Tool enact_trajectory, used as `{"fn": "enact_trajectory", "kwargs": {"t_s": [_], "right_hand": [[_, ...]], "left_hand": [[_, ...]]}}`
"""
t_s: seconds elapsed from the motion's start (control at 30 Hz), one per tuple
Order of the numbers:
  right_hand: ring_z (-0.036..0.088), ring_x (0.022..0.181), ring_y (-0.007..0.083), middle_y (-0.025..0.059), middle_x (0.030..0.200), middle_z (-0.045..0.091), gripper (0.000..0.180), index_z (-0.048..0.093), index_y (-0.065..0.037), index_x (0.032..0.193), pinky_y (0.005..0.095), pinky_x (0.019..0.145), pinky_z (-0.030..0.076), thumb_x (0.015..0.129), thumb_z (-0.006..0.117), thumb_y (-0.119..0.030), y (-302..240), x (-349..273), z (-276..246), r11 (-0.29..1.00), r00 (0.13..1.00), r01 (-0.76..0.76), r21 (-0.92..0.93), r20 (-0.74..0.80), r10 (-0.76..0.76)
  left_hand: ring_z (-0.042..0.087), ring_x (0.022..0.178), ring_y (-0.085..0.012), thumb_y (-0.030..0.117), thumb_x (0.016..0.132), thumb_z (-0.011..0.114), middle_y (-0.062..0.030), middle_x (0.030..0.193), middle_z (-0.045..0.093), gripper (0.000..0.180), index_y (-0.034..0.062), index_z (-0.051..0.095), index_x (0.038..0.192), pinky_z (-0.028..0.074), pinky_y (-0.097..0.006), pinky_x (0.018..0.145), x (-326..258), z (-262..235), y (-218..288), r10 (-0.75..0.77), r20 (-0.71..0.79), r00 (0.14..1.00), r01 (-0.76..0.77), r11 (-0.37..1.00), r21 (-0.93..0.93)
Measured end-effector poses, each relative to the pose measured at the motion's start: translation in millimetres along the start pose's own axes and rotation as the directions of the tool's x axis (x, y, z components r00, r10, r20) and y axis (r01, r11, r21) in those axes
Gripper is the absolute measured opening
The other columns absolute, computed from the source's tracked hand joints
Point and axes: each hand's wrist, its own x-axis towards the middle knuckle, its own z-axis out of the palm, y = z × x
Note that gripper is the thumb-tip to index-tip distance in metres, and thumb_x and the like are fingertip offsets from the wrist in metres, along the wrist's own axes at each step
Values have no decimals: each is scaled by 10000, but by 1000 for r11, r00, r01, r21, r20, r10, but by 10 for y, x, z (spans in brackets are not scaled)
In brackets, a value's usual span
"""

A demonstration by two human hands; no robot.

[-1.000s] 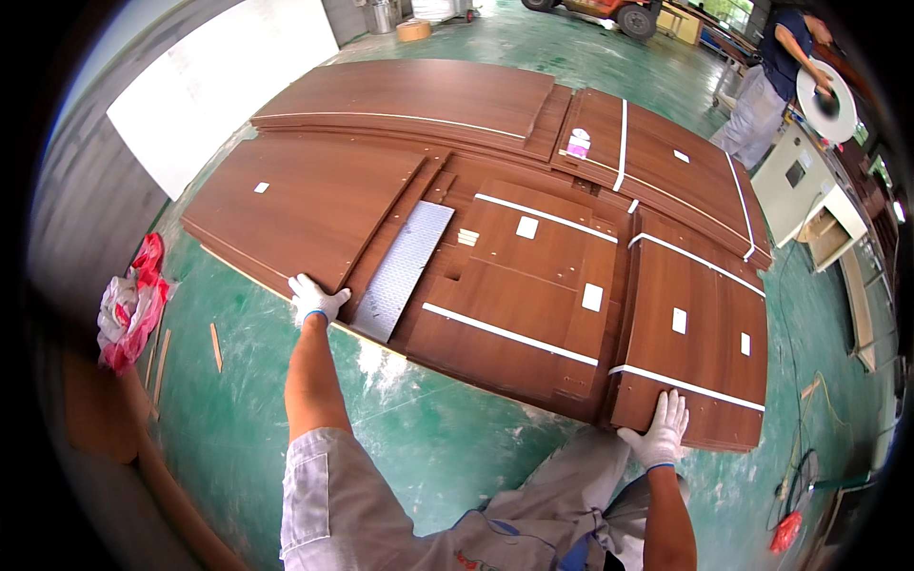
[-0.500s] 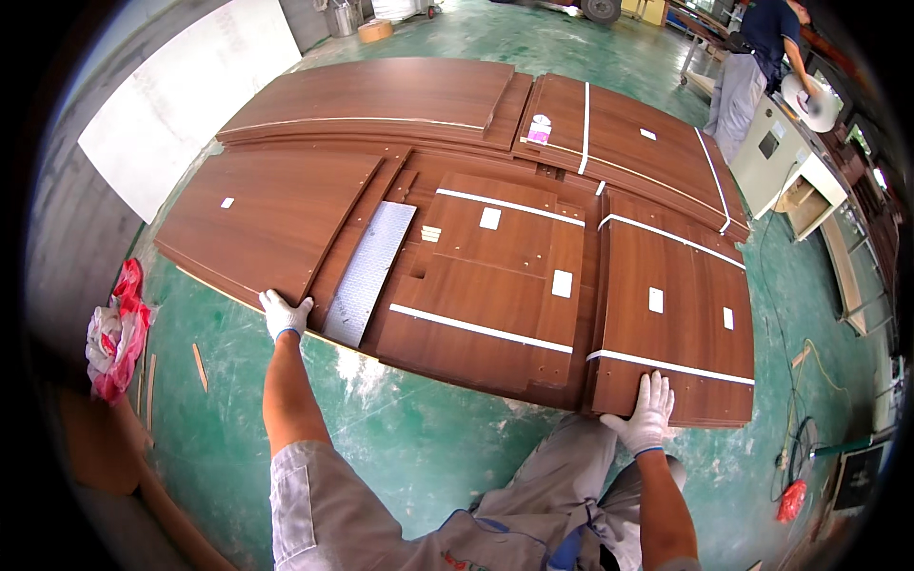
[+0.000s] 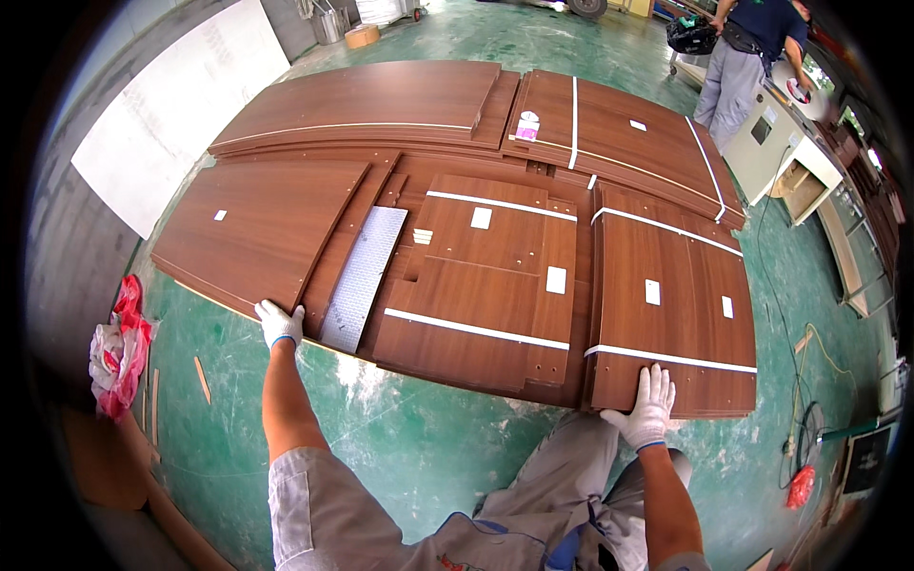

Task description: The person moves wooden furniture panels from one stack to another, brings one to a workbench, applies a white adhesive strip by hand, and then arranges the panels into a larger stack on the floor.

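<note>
Brown wood-grain panels lie in several flat stacks in front of me. My left hand [image 3: 280, 323], in a white glove, rests at the near edge of the left panel stack [image 3: 257, 214], thumb apart from the fingers. My right hand [image 3: 649, 407], gloved too, lies with its fingers stretched over the near edge of the right panel stack [image 3: 633, 247], which white straps bind. Between them are a strapped middle stack [image 3: 466, 295] and a grey textured strip [image 3: 364, 281]. Neither hand lifts anything; my left fingertips are partly hard to make out.
Two more panel stacks [image 3: 381, 90] [image 3: 619, 138] lie behind. A white board [image 3: 171, 114] leans on the left wall. Red and white plastic wrapping [image 3: 122, 347] and thin wood strips [image 3: 202, 379] are on the green floor [image 3: 409, 428]. A co-worker [image 3: 743, 67] stands beside a pale cabinet [image 3: 771, 138].
My view has shifted slightly. Both hands keep their places on the panel edges. The co-worker at the back right has moved a little, and a black bag now shows beside them.
</note>
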Motion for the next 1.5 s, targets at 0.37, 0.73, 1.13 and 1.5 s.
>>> {"fn": "enact_trajectory", "kwargs": {"t_s": [0.37, 0.73, 1.13, 1.5], "right_hand": [[168, 1587, 445, 282, 1688, 244, 1336, 293, 9, 1608, 589, 1292, 71, 620, 877, -674, -1, 30, 41, 1000, 1000, -4, -13, 21, 4], [203, 1573, 454, 289, 1668, 282, 1297, 350, 41, 1574, 598, 1284, 98, 619, 887, -654, -42, 24, 12, 1000, 1000, 9, 6, -13, -9], [195, 1580, 447, 251, 1680, 283, 1264, 342, -12, 1604, 604, 1277, 114, 681, 803, -743, -4, 62, 16, 998, 1000, 8, 57, -5, -8], [171, 1597, 436, 245, 1710, 240, 1193, 347, -31, 1613, 579, 1294, 96, 741, 751, -737, 74, -59, -36, 990, 1000, 6, 141, 25, -9]], "left_hand": [[458, 1419, -493, 427, 836, 844, -309, 1637, 275, 1018, -73, 296, 1532, 448, -488, 1167, 17, -61, -39, -24, 14, 1000, 23, 999, 42], [511, 1346, -517, 412, 829, 845, -300, 1601, 310, 918, -30, 352, 1465, 489, -523, 1107, 32, -77, -69, 6, -8, 1000, -5, 1000, 26], [457, 1373, -356, 629, 860, 680, -143, 1410, 526, 845, 66, 436, 1442, 354, -496, 1162, 59, -302, 276, -68, 146, 987, -22, 842, 539], [621, 1121, -504, 535, 813, 804, -336, 1227, 654, 776, -70, 620, 1264, 495, -520, 1025, -1928, -1191, 2133, 776, 312, 549, -774, 612, -159]]}}
